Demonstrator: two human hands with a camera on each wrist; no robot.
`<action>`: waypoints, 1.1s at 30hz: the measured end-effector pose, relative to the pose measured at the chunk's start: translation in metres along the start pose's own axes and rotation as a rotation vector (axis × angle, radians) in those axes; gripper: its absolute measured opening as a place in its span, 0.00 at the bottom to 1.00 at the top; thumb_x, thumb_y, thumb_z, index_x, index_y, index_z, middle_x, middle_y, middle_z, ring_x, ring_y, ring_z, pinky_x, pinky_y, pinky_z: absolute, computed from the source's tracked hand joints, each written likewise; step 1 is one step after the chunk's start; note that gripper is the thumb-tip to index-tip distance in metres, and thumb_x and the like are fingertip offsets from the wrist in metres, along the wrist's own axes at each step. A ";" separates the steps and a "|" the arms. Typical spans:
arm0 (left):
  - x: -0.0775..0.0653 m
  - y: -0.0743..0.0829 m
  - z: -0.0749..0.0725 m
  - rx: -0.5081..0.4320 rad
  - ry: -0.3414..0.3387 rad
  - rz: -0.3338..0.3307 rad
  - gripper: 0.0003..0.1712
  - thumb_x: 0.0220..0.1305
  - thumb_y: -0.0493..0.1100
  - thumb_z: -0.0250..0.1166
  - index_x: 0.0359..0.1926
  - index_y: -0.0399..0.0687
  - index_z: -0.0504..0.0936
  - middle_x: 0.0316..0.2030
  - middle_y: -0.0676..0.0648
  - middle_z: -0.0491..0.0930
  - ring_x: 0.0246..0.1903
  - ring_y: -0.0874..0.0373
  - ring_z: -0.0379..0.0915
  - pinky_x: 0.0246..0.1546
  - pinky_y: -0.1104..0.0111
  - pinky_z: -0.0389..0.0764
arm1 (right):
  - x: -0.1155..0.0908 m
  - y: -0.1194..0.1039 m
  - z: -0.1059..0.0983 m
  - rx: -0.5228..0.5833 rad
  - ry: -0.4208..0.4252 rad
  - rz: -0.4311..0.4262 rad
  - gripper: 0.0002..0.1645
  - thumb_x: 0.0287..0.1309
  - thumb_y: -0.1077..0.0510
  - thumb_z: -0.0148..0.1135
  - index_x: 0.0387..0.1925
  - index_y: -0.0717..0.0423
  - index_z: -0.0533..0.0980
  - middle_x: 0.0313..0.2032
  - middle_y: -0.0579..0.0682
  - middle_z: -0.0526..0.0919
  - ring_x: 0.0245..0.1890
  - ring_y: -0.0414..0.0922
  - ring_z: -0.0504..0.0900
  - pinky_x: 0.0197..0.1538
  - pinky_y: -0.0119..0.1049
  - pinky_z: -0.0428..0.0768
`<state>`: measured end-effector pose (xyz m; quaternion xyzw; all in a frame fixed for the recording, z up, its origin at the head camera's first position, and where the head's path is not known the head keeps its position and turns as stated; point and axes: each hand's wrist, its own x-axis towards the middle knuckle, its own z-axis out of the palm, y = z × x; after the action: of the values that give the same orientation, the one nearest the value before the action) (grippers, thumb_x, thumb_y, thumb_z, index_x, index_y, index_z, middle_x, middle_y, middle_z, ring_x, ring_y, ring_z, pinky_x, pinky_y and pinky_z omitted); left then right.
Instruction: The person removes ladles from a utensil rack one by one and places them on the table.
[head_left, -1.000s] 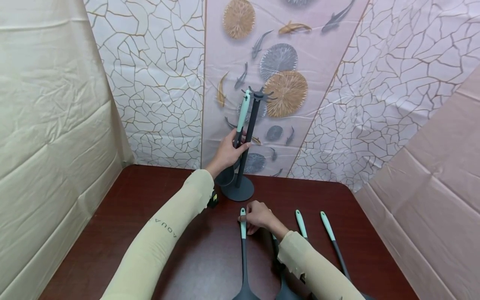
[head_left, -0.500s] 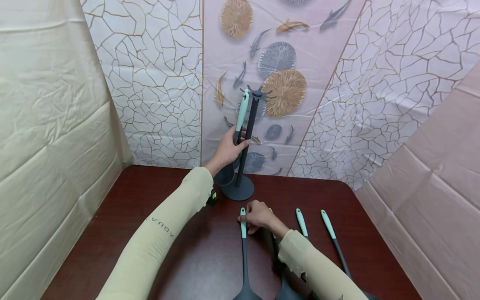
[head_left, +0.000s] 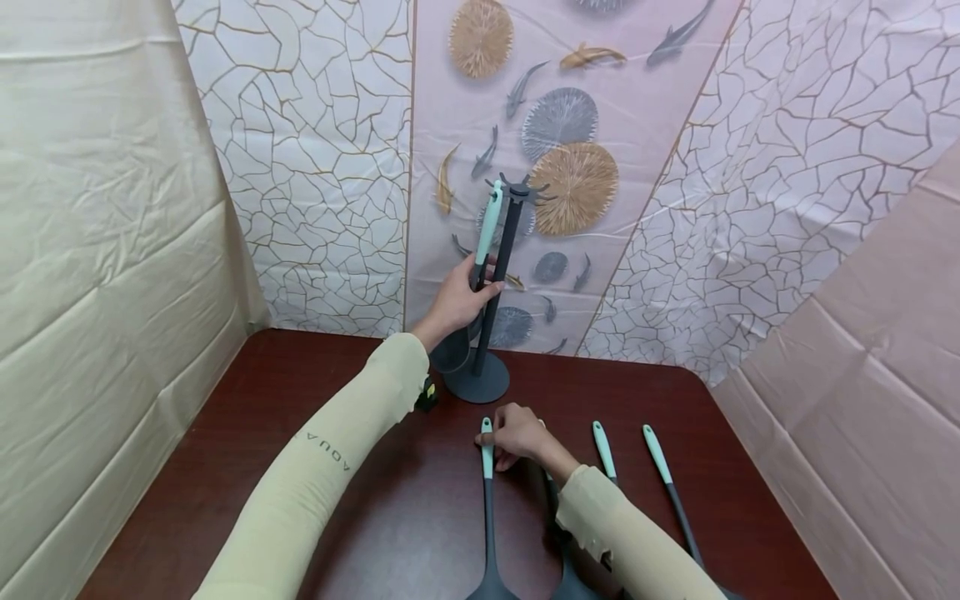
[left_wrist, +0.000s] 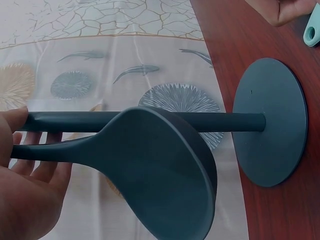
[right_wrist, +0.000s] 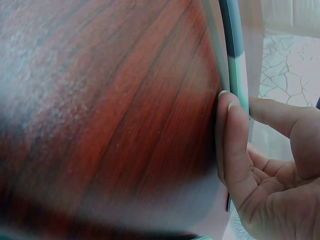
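Observation:
My left hand (head_left: pixel 459 302) grips the dark shaft of a ladle (left_wrist: pixel 160 175) together with the pole (left_wrist: pixel 215 121) of a utensil stand. The ladle's mint handle (head_left: pixel 490 223) rises beside the stand's hooked top (head_left: pixel 519 192), its bowl hanging low near the round base (head_left: pixel 477 379). On the table, my right hand (head_left: pixel 517 433) pinches the mint handle end of a dark kitchen utensil (head_left: pixel 490 525). That utensil's wide head runs out of the head view at the bottom; the right wrist view shows fingertips and thumb on either side of its handle (right_wrist: pixel 239 82).
Right of the pinched one lie several more mint-handled utensils, including one partly under my right forearm (head_left: pixel 567 575), another handle (head_left: pixel 603 450) and the rightmost one (head_left: pixel 667 475). Patterned cloth (head_left: pixel 322 167) hangs behind the dark red table (head_left: pixel 247 467), with plain cloth at both sides.

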<state>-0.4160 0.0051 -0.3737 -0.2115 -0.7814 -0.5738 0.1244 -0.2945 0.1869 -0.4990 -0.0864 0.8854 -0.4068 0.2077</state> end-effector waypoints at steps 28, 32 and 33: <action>0.000 -0.001 -0.001 0.057 0.009 -0.031 0.23 0.67 0.53 0.66 0.61 0.59 0.74 0.46 0.52 0.80 0.46 0.58 0.77 0.47 0.58 0.79 | 0.000 -0.007 -0.001 -0.395 0.153 -0.151 0.27 0.59 0.37 0.66 0.44 0.55 0.74 0.31 0.48 0.77 0.28 0.44 0.73 0.30 0.39 0.72; 0.000 0.000 0.001 0.058 0.007 -0.044 0.25 0.67 0.52 0.66 0.63 0.61 0.73 0.46 0.52 0.80 0.45 0.58 0.78 0.46 0.57 0.79 | -0.005 -0.007 0.001 -0.497 0.231 -0.225 0.31 0.59 0.35 0.65 0.49 0.55 0.75 0.37 0.51 0.73 0.34 0.46 0.70 0.33 0.41 0.70; 0.000 0.000 0.001 0.059 0.005 -0.043 0.26 0.67 0.52 0.66 0.64 0.61 0.73 0.47 0.52 0.80 0.44 0.57 0.78 0.46 0.57 0.79 | -0.006 -0.008 0.002 -0.525 0.256 -0.241 0.33 0.59 0.33 0.64 0.51 0.56 0.75 0.38 0.51 0.73 0.35 0.47 0.69 0.34 0.41 0.70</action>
<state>-0.4155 0.0062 -0.3738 -0.1894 -0.8020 -0.5536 0.1200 -0.2882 0.1824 -0.4927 -0.1896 0.9625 -0.1936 0.0152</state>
